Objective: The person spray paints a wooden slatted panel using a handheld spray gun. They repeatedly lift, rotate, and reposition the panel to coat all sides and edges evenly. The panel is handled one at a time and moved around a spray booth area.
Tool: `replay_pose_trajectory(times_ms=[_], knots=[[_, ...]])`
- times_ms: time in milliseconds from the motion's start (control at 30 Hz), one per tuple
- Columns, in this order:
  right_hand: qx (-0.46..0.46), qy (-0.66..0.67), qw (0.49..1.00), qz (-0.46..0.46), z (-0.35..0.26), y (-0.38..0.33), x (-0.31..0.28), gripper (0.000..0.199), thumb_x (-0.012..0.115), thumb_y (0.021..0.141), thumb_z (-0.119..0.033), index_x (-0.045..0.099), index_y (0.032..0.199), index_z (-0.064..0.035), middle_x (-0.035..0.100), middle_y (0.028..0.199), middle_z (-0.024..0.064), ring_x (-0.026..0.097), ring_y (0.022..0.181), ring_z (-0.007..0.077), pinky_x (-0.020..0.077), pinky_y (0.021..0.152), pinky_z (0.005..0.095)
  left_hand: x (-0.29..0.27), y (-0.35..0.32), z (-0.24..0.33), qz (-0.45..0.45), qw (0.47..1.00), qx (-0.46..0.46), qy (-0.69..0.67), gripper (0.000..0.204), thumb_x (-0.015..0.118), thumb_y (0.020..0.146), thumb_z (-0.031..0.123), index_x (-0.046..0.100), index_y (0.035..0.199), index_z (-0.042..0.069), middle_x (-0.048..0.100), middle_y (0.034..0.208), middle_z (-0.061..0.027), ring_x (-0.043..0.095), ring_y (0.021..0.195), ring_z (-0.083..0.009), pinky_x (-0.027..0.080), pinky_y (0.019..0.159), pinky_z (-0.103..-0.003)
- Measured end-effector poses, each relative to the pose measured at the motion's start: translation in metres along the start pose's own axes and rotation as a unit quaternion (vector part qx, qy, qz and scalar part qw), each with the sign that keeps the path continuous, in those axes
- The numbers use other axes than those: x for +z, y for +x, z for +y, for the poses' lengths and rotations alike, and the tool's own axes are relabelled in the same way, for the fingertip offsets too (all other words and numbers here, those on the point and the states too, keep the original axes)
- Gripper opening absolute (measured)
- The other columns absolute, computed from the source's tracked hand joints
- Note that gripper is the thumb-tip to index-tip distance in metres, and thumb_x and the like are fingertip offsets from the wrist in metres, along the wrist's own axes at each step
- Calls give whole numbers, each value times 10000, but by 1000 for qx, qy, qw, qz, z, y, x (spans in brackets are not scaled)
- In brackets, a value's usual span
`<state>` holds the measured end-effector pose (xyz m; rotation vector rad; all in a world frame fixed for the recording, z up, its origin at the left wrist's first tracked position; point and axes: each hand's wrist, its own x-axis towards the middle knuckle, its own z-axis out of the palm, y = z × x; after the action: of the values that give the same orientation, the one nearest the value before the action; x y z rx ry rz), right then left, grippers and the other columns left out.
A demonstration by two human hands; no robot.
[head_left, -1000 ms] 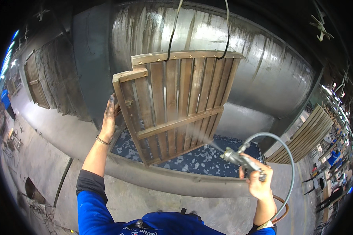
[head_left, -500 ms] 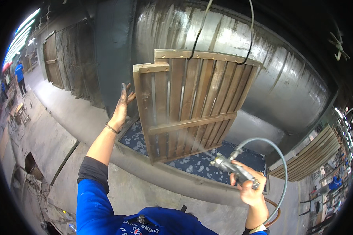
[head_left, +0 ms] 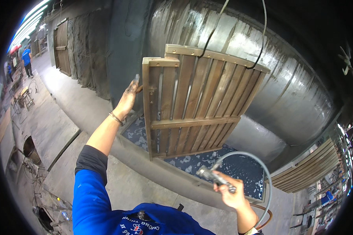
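Both hands are raised in the head view. Reaching up and forward, the left hand [head_left: 128, 98] has its stained fingers stretched out and touching the left edge of the slatted wooden panel [head_left: 196, 105], near that panel's upper left corner; a thin bracelet [head_left: 115, 117] circles the wrist and the blue sleeve [head_left: 89, 196] runs back toward the lower edge of the picture. Lower and to the right, the right hand [head_left: 232, 194] is curled tight around the handle of a metal spray gun [head_left: 213, 176], whose nozzle points up and left toward the panel's bottom edge but stays well apart from it. A grey hose [head_left: 259, 168] loops from the gun up, over to the right and down behind the wrist. The panel hangs upright, slightly tilted, from two dark wire hooks [head_left: 259, 35] caught on its top rail, with a cross rail running across its lower half. Behind it stands a wet, streaked metal booth wall [head_left: 294, 90], and below it lies a blue trough of foamy water [head_left: 243, 172] bordered by a concrete kerb. At the right edge a stack of slatted wooden pieces [head_left: 308, 168] leans on the floor. Far off at the upper left, another person in a blue shirt [head_left: 26, 58] stands on the concrete floor [head_left: 47, 121], beside more hanging wooden panels [head_left: 62, 47].
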<state>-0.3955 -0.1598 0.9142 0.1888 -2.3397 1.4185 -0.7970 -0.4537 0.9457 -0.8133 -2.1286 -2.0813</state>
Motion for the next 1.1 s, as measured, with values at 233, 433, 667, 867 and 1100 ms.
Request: replay_pose_trajectory(times_ms=[233,433,667,867,1100], knots=[[-138,51,944,295,-52,5,-65,944,434,921,-752,550,1342,85,613,669,105,514,496,106,305,380,206,2,2,-6,14,999,29,-1,746,426,1049,520,320,1541,-30,295,1629,-174,250,1519,-264,173,1240,-386],[-98,-82,881,455,-47,-1,-112,743,345,1045,-603,528,1348,50,578,741,75,541,596,101,301,360,188,4,-11,10,1,995,84,-45,717,506,1035,479,389,1499,-54,483,1488,-168,438,1399,-242,284,1192,-374],[85,-21,950,300,-17,-38,-88,740,366,1019,-640,573,1293,15,588,675,62,494,501,82,300,383,198,7,-20,26,8,994,109,-9,693,598,991,468,491,1424,-63,592,1350,-155,546,1256,-216,389,1109,-370],[129,-33,958,253,11,-38,-79,611,468,1050,-506,653,1252,40,628,679,39,499,521,56,358,449,206,17,-27,31,39,995,94,13,742,649,947,473,482,1410,-83,613,1322,-159,567,1221,-212,401,1081,-344],[176,-77,901,388,13,-9,-103,527,423,1075,-485,634,1297,-56,612,722,27,470,532,43,309,422,193,26,-47,36,13,991,134,5,722,770,879,211,409,1428,-90,678,1160,-107,639,1074,-181,444,1018,-313]])
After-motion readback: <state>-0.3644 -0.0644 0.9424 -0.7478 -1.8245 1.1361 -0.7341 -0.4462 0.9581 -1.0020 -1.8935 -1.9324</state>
